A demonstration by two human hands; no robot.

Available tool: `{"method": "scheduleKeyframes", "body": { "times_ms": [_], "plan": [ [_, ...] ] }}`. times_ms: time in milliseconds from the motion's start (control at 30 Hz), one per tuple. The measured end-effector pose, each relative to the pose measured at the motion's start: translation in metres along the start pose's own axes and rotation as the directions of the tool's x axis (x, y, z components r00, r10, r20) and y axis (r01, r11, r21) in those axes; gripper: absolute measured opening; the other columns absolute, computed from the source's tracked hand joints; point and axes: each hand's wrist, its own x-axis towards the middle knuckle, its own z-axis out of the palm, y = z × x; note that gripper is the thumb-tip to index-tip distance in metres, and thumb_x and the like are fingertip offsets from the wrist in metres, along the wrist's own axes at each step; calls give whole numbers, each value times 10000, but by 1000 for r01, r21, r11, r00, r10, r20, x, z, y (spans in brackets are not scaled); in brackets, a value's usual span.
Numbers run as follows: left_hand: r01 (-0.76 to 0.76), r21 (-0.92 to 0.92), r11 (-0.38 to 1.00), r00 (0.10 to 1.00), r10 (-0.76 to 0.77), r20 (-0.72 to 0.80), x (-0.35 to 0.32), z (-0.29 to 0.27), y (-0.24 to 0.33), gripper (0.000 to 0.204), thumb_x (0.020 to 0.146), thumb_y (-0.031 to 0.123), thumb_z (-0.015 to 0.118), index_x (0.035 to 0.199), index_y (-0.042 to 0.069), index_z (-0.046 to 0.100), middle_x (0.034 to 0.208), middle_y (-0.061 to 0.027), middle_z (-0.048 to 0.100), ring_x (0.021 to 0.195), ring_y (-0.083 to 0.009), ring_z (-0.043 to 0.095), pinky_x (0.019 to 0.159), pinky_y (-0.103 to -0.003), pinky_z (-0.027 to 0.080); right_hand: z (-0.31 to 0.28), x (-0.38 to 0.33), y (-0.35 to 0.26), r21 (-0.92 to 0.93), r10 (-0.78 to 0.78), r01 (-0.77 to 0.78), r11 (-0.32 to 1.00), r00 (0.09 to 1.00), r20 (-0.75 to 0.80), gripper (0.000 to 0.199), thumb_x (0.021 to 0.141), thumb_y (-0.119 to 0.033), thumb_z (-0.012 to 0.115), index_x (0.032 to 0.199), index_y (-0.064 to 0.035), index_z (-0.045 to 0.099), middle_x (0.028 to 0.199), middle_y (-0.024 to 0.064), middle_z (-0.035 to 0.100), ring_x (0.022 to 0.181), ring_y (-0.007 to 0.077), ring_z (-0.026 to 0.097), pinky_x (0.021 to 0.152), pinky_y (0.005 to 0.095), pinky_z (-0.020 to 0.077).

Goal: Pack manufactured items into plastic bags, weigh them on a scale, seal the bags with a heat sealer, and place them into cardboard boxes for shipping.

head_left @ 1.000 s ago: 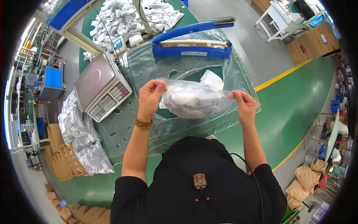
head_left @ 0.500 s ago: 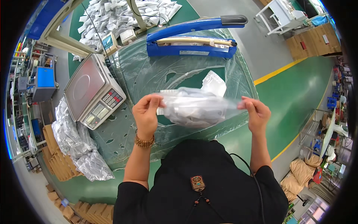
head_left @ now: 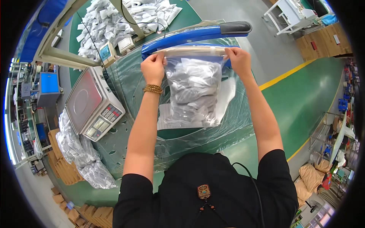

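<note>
A clear plastic bag (head_left: 194,89) full of small white and grey packets lies flat in front of me, its mouth stretched toward the far side. My left hand (head_left: 153,68) pinches the left corner of that mouth, and my right hand (head_left: 239,60) pinches the right corner. The bag's top edge lies across the bed of a blue impulse sealer (head_left: 182,38), whose long arm with a black handle (head_left: 235,27) is raised. White printed paper (head_left: 227,95) sticks out from under the bag on both sides.
Left of the bag stands a weighing scale (head_left: 85,97) with a steel pan. Filled clear bags (head_left: 85,155) lie beside it at the table's left edge. A pile of white packets (head_left: 110,22) covers the far green table, behind a metal post (head_left: 127,17). Plastic sheeting (head_left: 129,76) covers my table.
Both hands have moved away from me to the sealer, still holding the bag's corners. The bag, bunched up before, now lies spread out with its mouth at the sealer.
</note>
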Motion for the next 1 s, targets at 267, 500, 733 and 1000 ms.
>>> {"method": "scheduleKeyframes", "body": {
  "times_ms": [267,500,733,1000],
  "plan": [
    [-179,162,970,899,228,-373,22,40,-21,195,739,155,763,696,-7,664,664,-38,653,577,-78,579,561,-231,458,19,46,34,-289,-354,306,907,927,-128,161,749,-206,701,716,-49,693,731,93,646,777,291,588,670,402,452],
    [-50,-237,970,936,-37,-350,24,36,-23,155,711,41,772,753,-17,635,719,-24,634,618,-74,549,600,-209,448,-11,70,39,-14,175,-181,983,922,345,237,724,-265,766,716,-60,648,689,10,565,663,150,514,591,300,398],
    [-68,-266,962,956,-13,-292,25,33,-21,173,721,46,761,725,-22,602,694,-25,620,590,-71,538,575,-196,440,-29,86,26,7,341,-421,907,745,574,296,709,-301,801,721,-104,580,691,-53,501,636,58,426,576,216,347],
    [62,-183,981,963,-107,-246,14,11,0,119,772,50,701,774,-14,600,696,-15,590,631,-86,520,621,-233,445,-22,97,31,-81,415,-473,877,663,623,322,655,-310,843,777,-112,620,761,-52,541,709,64,474,662,193,373]
  ]
}}
